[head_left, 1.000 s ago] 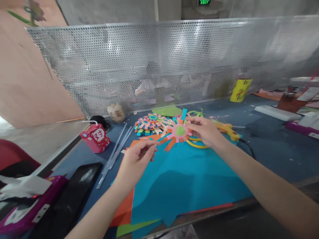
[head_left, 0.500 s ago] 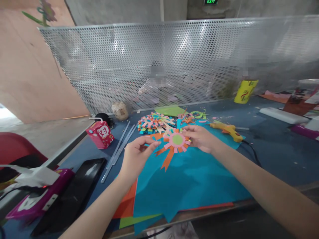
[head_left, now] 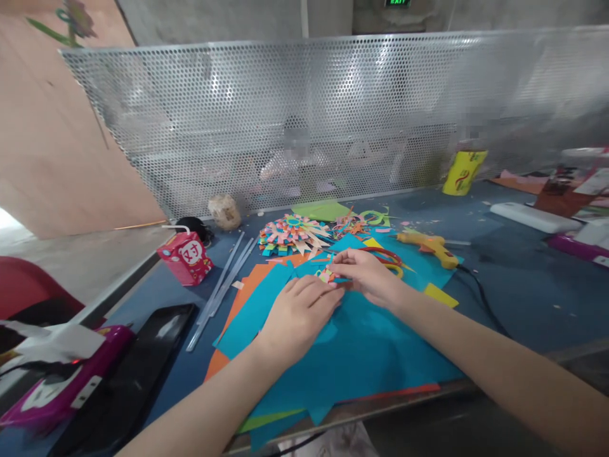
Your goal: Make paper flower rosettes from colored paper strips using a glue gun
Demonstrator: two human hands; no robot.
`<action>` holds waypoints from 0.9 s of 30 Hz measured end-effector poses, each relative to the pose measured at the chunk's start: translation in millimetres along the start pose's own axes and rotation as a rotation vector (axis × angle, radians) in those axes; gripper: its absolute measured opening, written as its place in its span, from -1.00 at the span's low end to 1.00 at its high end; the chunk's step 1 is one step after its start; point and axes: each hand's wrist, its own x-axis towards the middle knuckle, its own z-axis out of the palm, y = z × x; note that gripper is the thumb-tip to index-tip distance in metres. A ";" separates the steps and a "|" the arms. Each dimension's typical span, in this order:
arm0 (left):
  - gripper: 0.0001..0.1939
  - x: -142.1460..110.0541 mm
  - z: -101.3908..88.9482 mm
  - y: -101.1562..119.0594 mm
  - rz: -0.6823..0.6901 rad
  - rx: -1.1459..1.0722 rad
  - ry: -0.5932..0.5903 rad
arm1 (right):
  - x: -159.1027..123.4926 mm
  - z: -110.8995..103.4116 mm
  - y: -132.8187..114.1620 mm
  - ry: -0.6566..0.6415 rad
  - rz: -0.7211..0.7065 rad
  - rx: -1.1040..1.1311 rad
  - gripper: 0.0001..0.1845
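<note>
My left hand [head_left: 299, 311] lies flat, fingers together, on the blue paper sheets [head_left: 361, 355], covering most of a small pink and orange paper flower [head_left: 326, 275]. Only the flower's far edge shows past my fingertips. My right hand [head_left: 366, 274] meets it from the right, fingers pinched on the flower's edge. A finished multicoloured paper flower [head_left: 291, 233] lies just beyond. Red and yellow scissors [head_left: 387, 259] sit behind my right hand.
A yellow glue gun [head_left: 428, 244] with a black cord lies right of the scissors. A red drink carton [head_left: 185, 256] and clear glue sticks [head_left: 223, 285] are at left, with a black tablet [head_left: 137, 374] nearer. A perforated metal screen [head_left: 304, 120] closes off the back. A yellow bottle [head_left: 460, 171] stands at back right.
The small flower came down from in front of me onto the blue paper. My left hand went from pinching beside it to lying flat over it; my right hand followed toward me.
</note>
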 end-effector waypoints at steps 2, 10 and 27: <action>-0.81 1.4 0.5 -1.1 0.007 0.045 -0.006 | -0.9 0.7 0.4 -0.004 -0.010 -0.004 -0.72; -0.82 2.5 2.4 -4.6 -0.020 0.089 0.017 | -0.5 0.6 2.6 -0.030 -0.050 0.007 -0.62; -0.79 2.4 -5.0 -2.6 -0.201 -0.235 0.140 | 2.6 -1.2 6.1 -0.073 -0.107 -0.053 -0.60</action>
